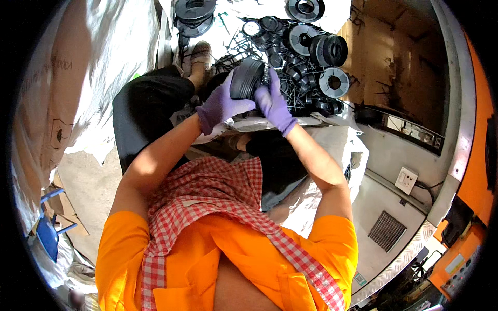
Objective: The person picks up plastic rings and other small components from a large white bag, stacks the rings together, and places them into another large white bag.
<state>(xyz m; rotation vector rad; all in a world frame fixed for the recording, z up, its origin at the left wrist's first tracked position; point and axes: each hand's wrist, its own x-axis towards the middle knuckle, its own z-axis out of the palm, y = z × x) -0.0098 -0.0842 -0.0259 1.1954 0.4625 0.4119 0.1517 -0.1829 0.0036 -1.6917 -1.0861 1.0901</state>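
Both of my hands wear purple gloves and are raised over a pile of black plastic parts. A black ribbed cylindrical plastic part (247,78) is between them, tilted. My left hand (224,105) is closed round its left and near side, with the thumb along the bottom edge. My right hand (274,103) is closed against its right side, thumb near the lower edge and a finger pointing up. The far fingers of both hands are partly hidden. Just beyond lie loose black rings and caps (276,61) among thin black sprue sticks (236,49).
Several grey-black flanged rings (333,83) lie to the right of the pile, and stacked black discs (194,14) stand at the far left. A machine with a grey panel (389,212) and wall socket (406,180) borders the right. White sacking (114,67) hangs at left.
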